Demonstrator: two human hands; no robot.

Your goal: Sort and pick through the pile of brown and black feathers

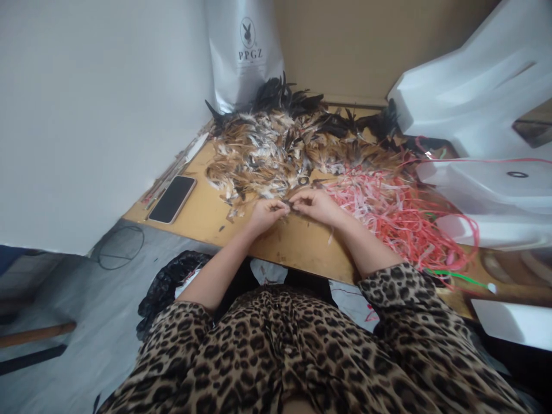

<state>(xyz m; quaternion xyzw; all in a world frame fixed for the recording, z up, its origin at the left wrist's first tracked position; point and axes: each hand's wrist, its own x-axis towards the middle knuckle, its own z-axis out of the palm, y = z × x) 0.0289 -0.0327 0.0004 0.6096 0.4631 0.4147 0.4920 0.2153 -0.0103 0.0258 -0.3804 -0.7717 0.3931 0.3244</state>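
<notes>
My left hand (266,213) and my right hand (315,205) meet over the front of a wooden table (284,241), fingertips pinched together on a small dark feather (290,203) held between them. Just beyond the hands lies a wide heap of brown, white and black feathers (276,144). A tangle of pink and red strips (388,207) spreads to the right of my right hand. A small ring-shaped thing (303,180) lies at the heap's near edge.
A black phone (173,199) lies at the table's left edge, with thin sticks (181,164) beside it. A silver bag (244,52) stands at the back. White foam blocks (478,115) crowd the right side. A dark bag (168,282) sits on the floor.
</notes>
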